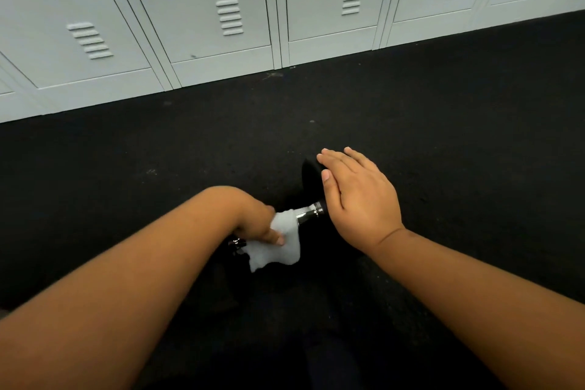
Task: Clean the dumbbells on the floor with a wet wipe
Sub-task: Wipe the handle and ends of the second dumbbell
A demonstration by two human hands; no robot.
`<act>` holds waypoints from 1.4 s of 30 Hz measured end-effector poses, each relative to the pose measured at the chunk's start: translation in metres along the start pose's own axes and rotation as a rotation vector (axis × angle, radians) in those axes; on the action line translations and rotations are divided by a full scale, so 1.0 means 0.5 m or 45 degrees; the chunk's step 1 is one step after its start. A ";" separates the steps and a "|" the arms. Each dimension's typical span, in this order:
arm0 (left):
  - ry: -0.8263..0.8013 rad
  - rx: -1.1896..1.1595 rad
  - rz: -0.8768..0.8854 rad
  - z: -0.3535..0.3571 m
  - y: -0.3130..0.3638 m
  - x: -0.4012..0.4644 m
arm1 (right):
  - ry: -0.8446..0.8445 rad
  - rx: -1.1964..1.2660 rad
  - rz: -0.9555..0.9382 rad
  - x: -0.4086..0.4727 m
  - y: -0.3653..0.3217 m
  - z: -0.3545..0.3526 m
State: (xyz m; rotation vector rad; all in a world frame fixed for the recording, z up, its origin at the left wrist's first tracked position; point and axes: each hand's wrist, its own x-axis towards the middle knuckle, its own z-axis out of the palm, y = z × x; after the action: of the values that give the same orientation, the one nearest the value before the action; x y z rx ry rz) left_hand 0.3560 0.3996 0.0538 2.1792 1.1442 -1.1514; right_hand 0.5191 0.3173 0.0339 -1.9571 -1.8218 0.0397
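A dumbbell lies on the black floor, its chrome handle (311, 211) running from lower left to upper right. A white wet wipe (285, 245) is wrapped over the handle's left part, and my left hand (258, 218) grips the handle through it. My right hand (357, 195) lies flat with straight fingers on top of the dumbbell's black right head (309, 172). The left head is dark and mostly hidden under my left hand and the wipe.
A row of light grey lockers (218, 25) stands along the far edge of the black rubber floor (459, 111). A dark shape, likely my leg (332, 358), shows at the bottom centre.
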 end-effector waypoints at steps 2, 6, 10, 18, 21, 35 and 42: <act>-0.047 0.077 -0.027 -0.003 -0.005 0.001 | 0.012 -0.003 -0.001 -0.002 0.000 0.000; 0.025 -0.049 0.165 -0.016 0.040 0.017 | 0.038 0.002 -0.002 0.002 -0.002 -0.001; 0.247 -0.229 0.215 -0.018 0.095 0.026 | 0.030 0.021 0.005 0.006 -0.006 -0.002; -0.035 0.038 -0.002 -0.010 0.005 0.001 | 0.049 0.005 -0.029 0.000 -0.001 -0.002; -0.111 0.168 -0.045 -0.007 -0.008 0.001 | 0.066 0.024 -0.030 -0.002 0.000 -0.001; -0.093 0.157 -0.041 0.002 0.006 -0.024 | 0.063 0.018 -0.053 0.005 0.000 0.005; 0.104 0.259 -0.010 -0.032 -0.027 -0.058 | 0.078 0.019 -0.048 0.006 -0.001 0.006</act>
State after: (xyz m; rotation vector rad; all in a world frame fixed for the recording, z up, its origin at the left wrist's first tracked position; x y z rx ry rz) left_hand 0.3434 0.4043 0.0869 2.3965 1.1126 -1.2408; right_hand 0.5181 0.3208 0.0324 -1.8923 -1.8133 -0.0180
